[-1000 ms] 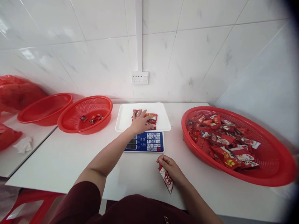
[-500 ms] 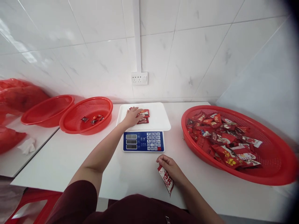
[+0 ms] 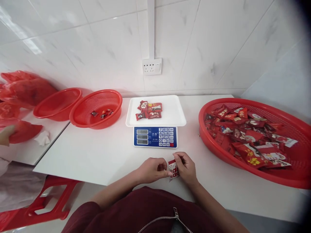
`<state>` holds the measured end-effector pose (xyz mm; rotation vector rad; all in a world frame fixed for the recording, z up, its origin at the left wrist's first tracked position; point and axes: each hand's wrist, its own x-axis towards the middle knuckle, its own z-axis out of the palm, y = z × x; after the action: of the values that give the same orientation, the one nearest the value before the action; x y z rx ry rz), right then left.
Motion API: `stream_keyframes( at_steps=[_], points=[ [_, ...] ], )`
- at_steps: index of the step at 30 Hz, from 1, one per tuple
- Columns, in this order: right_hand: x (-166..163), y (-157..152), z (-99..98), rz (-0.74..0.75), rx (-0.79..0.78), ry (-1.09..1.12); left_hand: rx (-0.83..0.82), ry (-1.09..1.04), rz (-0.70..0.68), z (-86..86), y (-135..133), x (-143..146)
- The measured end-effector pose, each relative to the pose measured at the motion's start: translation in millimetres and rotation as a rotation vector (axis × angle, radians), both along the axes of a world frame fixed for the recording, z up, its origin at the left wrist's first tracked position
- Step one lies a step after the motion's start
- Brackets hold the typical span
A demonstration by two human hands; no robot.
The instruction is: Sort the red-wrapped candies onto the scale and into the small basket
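Observation:
Both hands meet over the near edge of the white table (image 3: 97, 158). My left hand (image 3: 153, 170) and my right hand (image 3: 186, 167) each pinch a side of one small red-and-white snack packet (image 3: 173, 170) between them. Beyond the hands stands a scale with a blue keypad (image 3: 155, 137). Its white tray (image 3: 175, 116) carries several red packets (image 3: 148, 110). To the right a large red mesh basket (image 3: 298, 176) holds a heap of red packets (image 3: 245, 136).
A smaller red mesh basket (image 3: 97, 119) with a few packets sits left of the scale, with a solid red basin (image 3: 58, 103) beside it. Red plastic bags (image 3: 21, 94) lie at the far left. A red stool (image 3: 48, 200) stands below the table. A wall socket (image 3: 152, 66) is above the scale.
My left hand left the packets on the scale tray and came back to the near edge. It now grips the packet that my right hand was holding alone. The view shifted left and down.

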<state>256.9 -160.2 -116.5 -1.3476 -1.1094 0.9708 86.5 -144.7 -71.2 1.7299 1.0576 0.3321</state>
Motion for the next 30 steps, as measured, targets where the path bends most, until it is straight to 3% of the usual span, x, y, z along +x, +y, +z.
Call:
stream_keyframes(
  at_steps=[5,9,14,21,24,30],
  points=[
    [1.4,-3.7,-5.6,0.069,0.026,-0.066,0.022,-0.068,0.023,-7.4,0.9,-0.9],
    [5.0,0.3,-5.5,0.159,-0.010,0.077,0.037,-0.159,0.076,-3.9,7.0,-1.8],
    [4.9,3.0,-2.5,0.435,-0.089,0.178,-0.025,-0.311,0.196,-6.7,15.3,-4.0],
    [2.7,1.3,-8.6,0.274,-0.084,-0.039,-0.106,-0.384,0.193,-21.6,11.3,1.4],
    [2.2,1.0,-8.1,0.299,-0.084,0.010,-0.154,-0.389,0.157,-23.5,8.0,5.0],
    [1.8,0.5,-8.0,0.370,-0.115,0.034,-0.210,-0.450,0.247,-24.6,9.2,5.2]
  ],
)
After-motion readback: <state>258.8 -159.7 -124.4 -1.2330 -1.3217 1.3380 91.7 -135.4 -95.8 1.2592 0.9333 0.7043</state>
